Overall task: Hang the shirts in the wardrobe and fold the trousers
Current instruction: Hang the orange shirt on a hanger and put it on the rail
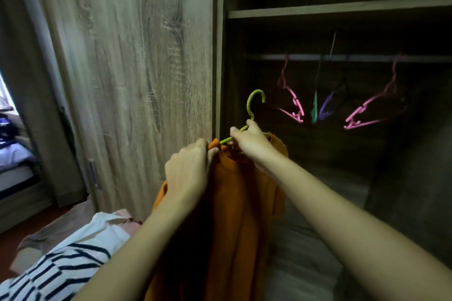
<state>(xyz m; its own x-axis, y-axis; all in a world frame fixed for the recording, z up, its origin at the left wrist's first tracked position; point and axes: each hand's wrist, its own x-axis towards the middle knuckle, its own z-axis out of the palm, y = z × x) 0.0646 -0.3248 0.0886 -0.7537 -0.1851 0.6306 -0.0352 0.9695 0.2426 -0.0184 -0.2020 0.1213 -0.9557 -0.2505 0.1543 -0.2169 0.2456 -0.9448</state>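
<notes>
**Head view: person at the open wardrobe (219, 56), shirt and hanger held up in front.**

- Left hand (188, 171): fingers curled, pinching the upper edge of the orange shirt (232, 215), just beside the bare arm of the green hanger (254, 105).
- Right hand (252, 145): closed round the hanger at the base of its hook, w/ thumb & forefinger on the bare arm. The hook stands upright above the knuckles, below and left of the rail (342, 57), apart from it.
- Shirt: partly on the hanger, hanging down btwn both forearms to the bottom of the frame. Whether both shoulders sit on the hanger cannot be told.
- Rail: carries a pink hanger (292, 98), a teal hanger (314, 110), a purple hanger (327, 102) & a second pink hanger (371, 102), all bare. A shelf (342, 8) runs above.
- Wood-grain door (134, 68): left of the opening.
- Lower left: navy-and-white striped garment (56, 269) lying beside a white garment (105, 227); type of each unclear.
- Far left: a bed (14, 154) w/ bedding.
</notes>
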